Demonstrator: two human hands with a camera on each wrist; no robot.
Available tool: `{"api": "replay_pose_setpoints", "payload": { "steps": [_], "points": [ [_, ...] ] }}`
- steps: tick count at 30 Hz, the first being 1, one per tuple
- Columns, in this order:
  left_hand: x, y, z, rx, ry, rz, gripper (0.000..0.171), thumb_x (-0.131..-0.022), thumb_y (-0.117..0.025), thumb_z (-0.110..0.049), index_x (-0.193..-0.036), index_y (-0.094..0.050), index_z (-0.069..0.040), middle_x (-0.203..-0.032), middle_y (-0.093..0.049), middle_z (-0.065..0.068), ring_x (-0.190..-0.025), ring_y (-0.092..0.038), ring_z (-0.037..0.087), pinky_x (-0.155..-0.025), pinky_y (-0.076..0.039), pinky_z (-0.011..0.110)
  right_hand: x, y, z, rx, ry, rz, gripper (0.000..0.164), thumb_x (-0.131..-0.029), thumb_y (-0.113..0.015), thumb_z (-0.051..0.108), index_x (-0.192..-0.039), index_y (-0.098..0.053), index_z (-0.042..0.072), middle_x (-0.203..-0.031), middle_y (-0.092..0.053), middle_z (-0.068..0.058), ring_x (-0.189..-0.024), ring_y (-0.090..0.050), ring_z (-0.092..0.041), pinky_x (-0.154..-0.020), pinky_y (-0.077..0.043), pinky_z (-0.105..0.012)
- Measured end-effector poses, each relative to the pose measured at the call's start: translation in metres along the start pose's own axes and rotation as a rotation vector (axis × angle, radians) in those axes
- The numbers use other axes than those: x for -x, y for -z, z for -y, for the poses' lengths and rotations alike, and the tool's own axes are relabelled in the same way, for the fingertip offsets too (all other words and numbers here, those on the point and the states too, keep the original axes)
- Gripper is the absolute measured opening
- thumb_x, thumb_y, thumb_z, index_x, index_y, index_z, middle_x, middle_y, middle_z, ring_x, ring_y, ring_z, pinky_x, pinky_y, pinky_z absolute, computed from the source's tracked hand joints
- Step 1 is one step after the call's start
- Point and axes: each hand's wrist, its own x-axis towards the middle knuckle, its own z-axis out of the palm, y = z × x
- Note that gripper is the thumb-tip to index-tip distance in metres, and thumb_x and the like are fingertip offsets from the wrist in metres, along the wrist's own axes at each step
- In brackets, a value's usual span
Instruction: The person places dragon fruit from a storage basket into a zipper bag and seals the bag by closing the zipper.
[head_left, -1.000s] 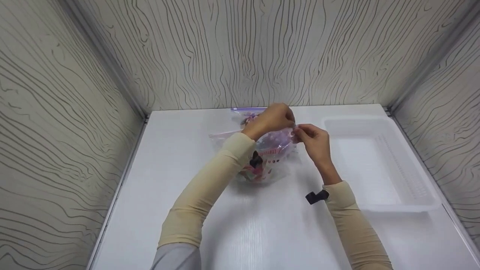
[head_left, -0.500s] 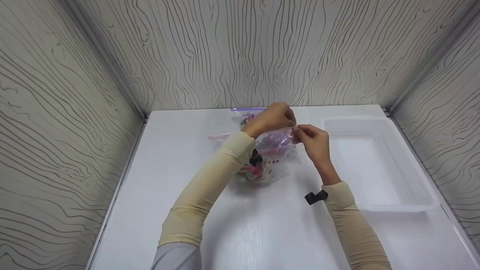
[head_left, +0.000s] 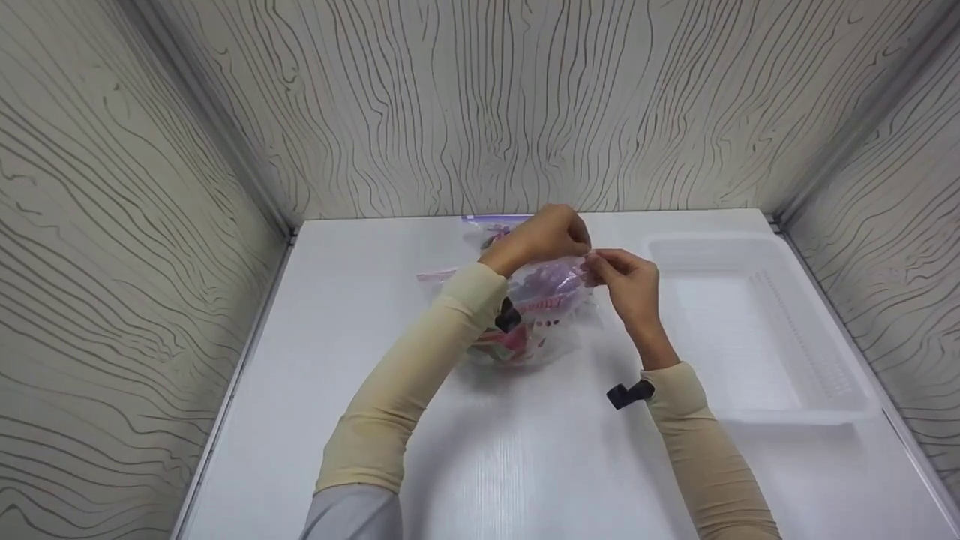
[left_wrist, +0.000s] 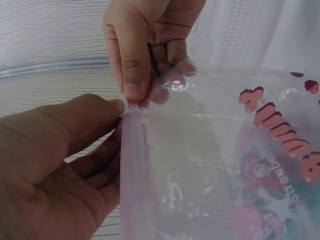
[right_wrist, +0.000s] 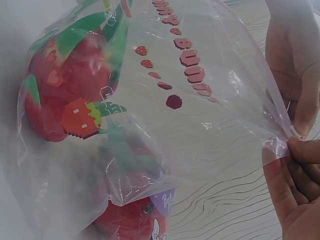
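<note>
A clear zip bag point(head_left: 551, 289) with strawberry and letter prints stands on the white table. Inside it are red rounded things point(right_wrist: 65, 85) with green leaf shapes. My left hand point(head_left: 544, 232) reaches across to the bag's top right corner, where thumb and finger pinch the small white slider point(left_wrist: 125, 107) at the end of the pink zip strip point(left_wrist: 134, 175). Right beside it, my right hand point(head_left: 630, 281) pinches the same corner, its thumb and fingertips on the clear film just below the zip. My left forearm hides part of the bag in the head view.
Behind this bag lies another clear bag with a purple zip point(head_left: 487, 219), partly covered by my left hand. A white plastic basket point(head_left: 787, 416) stands at the right. Wood-patterned panels point(head_left: 480, 105) close off the back and both sides of the table.
Both hands keep their hold on the bag's corner. My left forearm has shifted very slightly to the left, and the bag's film has creased a little differently.
</note>
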Motion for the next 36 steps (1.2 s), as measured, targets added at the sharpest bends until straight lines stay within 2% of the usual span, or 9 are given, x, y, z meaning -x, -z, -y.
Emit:
{"api": "replay_pose_setpoints", "payload": {
  "steps": [4,7,13,17,24,36],
  "points": [
    [0.002,0.002,0.003,-0.006,-0.003,0.002,0.017,-0.101,-0.07,-0.01,-0.108,-0.082,-0.001,-0.105,-0.08,0.013,-0.08,-0.067,0.017,-0.079,-0.06,0.026,0.0,-0.001,0.0,-0.005,0.006,-0.004,0.018,-0.101,-0.072,0.006,-0.109,-0.077,-0.01,-0.091,-0.08,0.0,-0.074,-0.076,-0.009,-0.072,-0.065,-0.025],
    [0.003,0.004,0.006,-0.024,0.008,0.01,0.017,-0.101,-0.07,-0.011,-0.108,-0.082,-0.001,-0.106,-0.08,0.012,-0.079,-0.064,0.016,-0.077,-0.058,0.026,-0.001,0.0,0.0,-0.023,0.01,-0.007,0.019,-0.1,-0.073,0.006,-0.109,-0.077,-0.011,-0.09,-0.08,0.003,-0.074,-0.076,-0.009,-0.072,-0.065,-0.025],
    [0.007,0.01,0.01,0.003,0.054,0.033,0.021,-0.101,-0.071,-0.012,-0.115,-0.081,0.0,-0.115,-0.079,0.014,-0.09,-0.068,0.02,-0.091,-0.062,0.033,-0.002,0.002,0.001,-0.043,0.004,-0.023,0.02,-0.1,-0.073,0.006,-0.108,-0.076,-0.012,-0.086,-0.079,0.005,-0.073,-0.076,-0.008,-0.071,-0.064,-0.024],
    [0.01,0.014,0.012,0.031,0.066,0.026,0.021,-0.1,-0.072,-0.012,-0.116,-0.081,-0.001,-0.116,-0.079,0.013,-0.092,-0.07,0.02,-0.093,-0.063,0.035,-0.002,0.002,0.003,-0.035,0.008,-0.021,0.02,-0.1,-0.074,0.008,-0.108,-0.076,-0.011,-0.086,-0.079,0.003,-0.073,-0.076,-0.009,-0.072,-0.064,-0.025],
    [0.012,0.02,0.017,0.014,0.049,0.042,0.02,-0.1,-0.073,-0.013,-0.113,-0.082,-0.001,-0.111,-0.08,0.014,-0.082,-0.063,0.016,-0.085,-0.062,0.031,-0.004,0.003,0.004,-0.037,-0.007,-0.026,0.021,-0.1,-0.073,0.007,-0.109,-0.076,-0.012,-0.087,-0.08,0.004,-0.073,-0.076,-0.008,-0.073,-0.065,-0.025],
    [0.018,0.026,0.026,0.014,0.031,0.04,0.018,-0.098,-0.073,-0.012,-0.11,-0.083,-0.002,-0.111,-0.081,0.011,-0.078,-0.059,0.013,-0.075,-0.054,0.024,-0.006,0.005,0.002,-0.039,0.008,-0.034,0.021,-0.099,-0.075,0.006,-0.107,-0.076,-0.013,-0.084,-0.079,0.007,-0.073,-0.077,-0.009,-0.071,-0.064,-0.025]
  ]
}}
